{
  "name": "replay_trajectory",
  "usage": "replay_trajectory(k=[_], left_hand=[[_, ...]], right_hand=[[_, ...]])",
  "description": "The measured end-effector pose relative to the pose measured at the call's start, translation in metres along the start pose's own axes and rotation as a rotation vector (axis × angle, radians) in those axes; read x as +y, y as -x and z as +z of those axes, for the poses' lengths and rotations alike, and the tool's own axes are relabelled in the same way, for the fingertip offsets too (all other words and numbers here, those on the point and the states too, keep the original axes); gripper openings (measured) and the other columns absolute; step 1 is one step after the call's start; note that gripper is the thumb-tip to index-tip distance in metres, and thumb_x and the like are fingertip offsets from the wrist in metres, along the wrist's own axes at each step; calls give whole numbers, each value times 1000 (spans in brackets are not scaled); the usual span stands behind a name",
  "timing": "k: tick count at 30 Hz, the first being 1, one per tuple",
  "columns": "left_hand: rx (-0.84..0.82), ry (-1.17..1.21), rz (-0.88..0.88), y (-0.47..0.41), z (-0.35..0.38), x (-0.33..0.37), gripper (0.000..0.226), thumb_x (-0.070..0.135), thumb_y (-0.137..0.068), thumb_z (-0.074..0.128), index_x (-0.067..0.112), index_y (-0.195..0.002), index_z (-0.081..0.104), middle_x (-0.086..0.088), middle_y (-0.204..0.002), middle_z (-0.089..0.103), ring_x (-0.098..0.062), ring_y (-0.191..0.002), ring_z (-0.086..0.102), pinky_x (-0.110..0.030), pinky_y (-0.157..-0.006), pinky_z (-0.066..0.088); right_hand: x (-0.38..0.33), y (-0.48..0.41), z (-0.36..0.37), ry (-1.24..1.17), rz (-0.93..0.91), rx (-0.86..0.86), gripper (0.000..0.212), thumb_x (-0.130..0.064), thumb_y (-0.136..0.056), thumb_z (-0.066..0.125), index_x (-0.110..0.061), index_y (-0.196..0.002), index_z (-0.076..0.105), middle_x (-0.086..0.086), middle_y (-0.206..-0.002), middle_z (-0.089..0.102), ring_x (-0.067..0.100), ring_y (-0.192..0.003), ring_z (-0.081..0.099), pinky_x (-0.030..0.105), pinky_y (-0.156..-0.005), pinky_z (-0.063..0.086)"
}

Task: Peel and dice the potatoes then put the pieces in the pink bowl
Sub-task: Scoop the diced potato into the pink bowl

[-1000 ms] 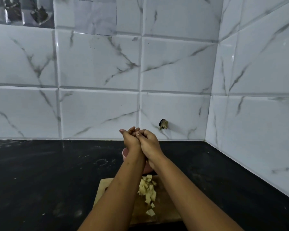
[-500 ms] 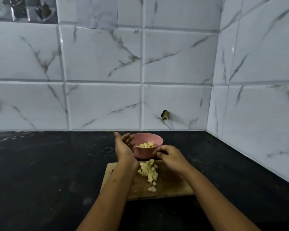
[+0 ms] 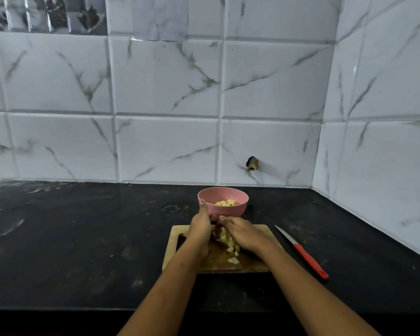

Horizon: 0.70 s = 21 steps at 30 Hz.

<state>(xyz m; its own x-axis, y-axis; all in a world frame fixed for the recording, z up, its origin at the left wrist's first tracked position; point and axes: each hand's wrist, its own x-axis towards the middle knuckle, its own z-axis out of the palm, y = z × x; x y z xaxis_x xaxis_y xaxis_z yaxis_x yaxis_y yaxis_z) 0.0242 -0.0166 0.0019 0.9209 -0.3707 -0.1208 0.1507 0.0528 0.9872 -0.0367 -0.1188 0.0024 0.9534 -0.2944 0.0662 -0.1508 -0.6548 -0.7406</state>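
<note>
Left hand and right hand cupped around pale diced potato pieces on wooden cutting board (grip unclear); round pink bowl just behind, red-handled knife right

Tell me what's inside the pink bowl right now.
The pink bowl holds a small heap of diced potato pieces, pale yellow, showing just above the near rim. The near wall hides the bottom, so how deep the heap goes cannot be seen.
</note>
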Motion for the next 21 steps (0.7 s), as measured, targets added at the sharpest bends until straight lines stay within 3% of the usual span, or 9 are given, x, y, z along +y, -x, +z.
replay_trajectory(k=[3,5,8,10,13,18,21], left_hand=[[-65,-161,29,0,-4,1,71,60,-96,16,10,-132,52,-13,-124,59,-24,-112,53,-35,-93,42],[-77,-169,29,-1,-8,3,75,62,-95,15,8,-127,57,-13,-114,65,-25,-108,59,-39,-98,45],[-86,-151,35,-6,-10,1,84,70,-90,14,7,-121,61,-11,-104,70,-24,-102,63,-42,-99,46],[-80,-157,47,-8,-9,-2,84,73,-88,15,11,-118,62,-10,-107,69,-24,-104,62,-43,-100,45],[-77,-142,71,-11,-5,-6,82,78,-83,17,17,-111,65,-8,-107,69,-25,-104,62,-46,-98,47],[1,-10,8,-7,-7,-4,76,74,-87,22,15,-116,60,-9,-105,67,-27,-97,64,-42,-87,54],[48,21,62,-13,-13,-4,69,65,-93,23,10,-103,64,-11,-93,70,-25,-89,68,-40,-80,57]], right_hand=[[5,8,-7,-69,-61,-29,45,-56,-95,42,-26,-125,59,-6,-125,62,10,-114,56,33,-102,44],[11,14,-13,-5,-120,-97,47,-57,-89,53,-30,-128,53,-11,-127,56,5,-116,53,23,-96,45],[18,22,-15,425,-246,-148,90,-63,-72,70,-34,-146,27,-13,-144,35,6,-130,36,22,-104,31],[22,22,-10,485,-286,-105,102,-70,-66,70,-36,-147,20,-14,-149,29,8,-135,32,30,-111,28],[15,17,-3,461,-300,-34,90,-69,-73,65,-37,-146,23,-10,-149,35,12,-134,37,31,-106,34],[1,6,7,295,-325,-21,56,-29,-89,64,-34,-139,40,-9,-136,52,8,-122,50,16,-89,38],[6,3,3,211,-310,-5,50,-40,-86,68,-29,-132,50,-8,-129,53,8,-119,50,10,-84,35]])
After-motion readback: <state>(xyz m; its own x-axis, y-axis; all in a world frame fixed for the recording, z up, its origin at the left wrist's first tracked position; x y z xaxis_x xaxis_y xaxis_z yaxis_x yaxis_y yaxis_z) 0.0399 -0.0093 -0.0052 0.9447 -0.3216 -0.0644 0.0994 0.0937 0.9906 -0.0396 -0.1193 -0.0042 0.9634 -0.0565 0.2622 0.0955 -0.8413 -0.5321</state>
